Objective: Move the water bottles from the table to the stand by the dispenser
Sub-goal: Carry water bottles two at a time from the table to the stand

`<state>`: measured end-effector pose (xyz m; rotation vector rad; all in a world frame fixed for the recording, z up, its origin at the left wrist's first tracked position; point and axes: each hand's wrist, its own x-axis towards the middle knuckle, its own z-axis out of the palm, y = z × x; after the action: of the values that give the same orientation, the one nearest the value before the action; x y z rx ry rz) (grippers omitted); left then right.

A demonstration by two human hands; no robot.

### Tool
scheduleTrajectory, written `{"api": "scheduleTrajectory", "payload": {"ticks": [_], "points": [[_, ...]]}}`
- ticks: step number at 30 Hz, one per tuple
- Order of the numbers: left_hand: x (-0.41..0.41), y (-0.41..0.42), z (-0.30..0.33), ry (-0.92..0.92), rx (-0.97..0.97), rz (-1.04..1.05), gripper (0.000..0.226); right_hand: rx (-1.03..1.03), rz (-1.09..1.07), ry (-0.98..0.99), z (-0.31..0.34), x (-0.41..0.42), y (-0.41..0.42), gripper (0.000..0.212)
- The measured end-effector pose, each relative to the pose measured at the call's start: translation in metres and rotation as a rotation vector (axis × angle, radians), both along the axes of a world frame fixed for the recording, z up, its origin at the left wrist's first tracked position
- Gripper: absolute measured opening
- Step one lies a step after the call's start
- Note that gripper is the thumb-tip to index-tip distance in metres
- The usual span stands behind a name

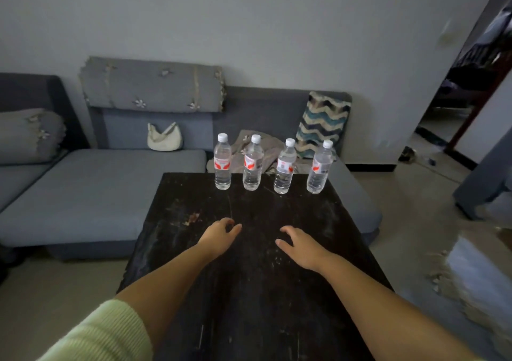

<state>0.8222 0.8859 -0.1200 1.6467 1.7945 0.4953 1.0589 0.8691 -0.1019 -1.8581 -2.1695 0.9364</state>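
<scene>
Several clear water bottles with white caps and red-white labels stand upright in a row along the far edge of the dark table [249, 277]: the leftmost bottle [223, 164], its neighbour [253, 165], another [285, 168] and the rightmost bottle [320, 169]. My left hand [219, 236] hovers over the table's middle, fingers loosely curved, holding nothing. My right hand [300, 245] is beside it, fingers spread and relaxed, also empty. Both hands are well short of the bottles. No stand or dispenser is in view.
A grey sofa [97, 189] wraps the table's far and left sides, with a cream handbag [164, 137], a zigzag cushion [322, 128] and crumpled cloth [241, 147] behind the bottles. A doorway [454, 117] opens at right over shiny tiled floor.
</scene>
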Motion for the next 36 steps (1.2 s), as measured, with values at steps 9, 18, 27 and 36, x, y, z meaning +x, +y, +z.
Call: {"api": "scheduleTrajectory", "payload": {"ticks": [9,18,27,36], "points": [[-0.029,0.145,-0.022,-0.126,-0.011,0.206,0.071,-0.01,-0.165,0.198,-0.023,-0.03,0.156,0.056],[-0.035,0.236,-0.06,-0.307,0.162,0.415,0.109,0.125,-0.419,0.544,-0.059,-0.077,0.275,0.098],[-0.03,0.318,-0.081,-0.538,0.313,0.486,0.1,0.335,-0.515,0.669,-0.1,-0.108,0.34,0.083],[-0.027,0.302,-0.082,-0.5,0.274,0.461,0.073,0.299,-0.473,0.609,-0.105,-0.095,0.335,0.08]]}}
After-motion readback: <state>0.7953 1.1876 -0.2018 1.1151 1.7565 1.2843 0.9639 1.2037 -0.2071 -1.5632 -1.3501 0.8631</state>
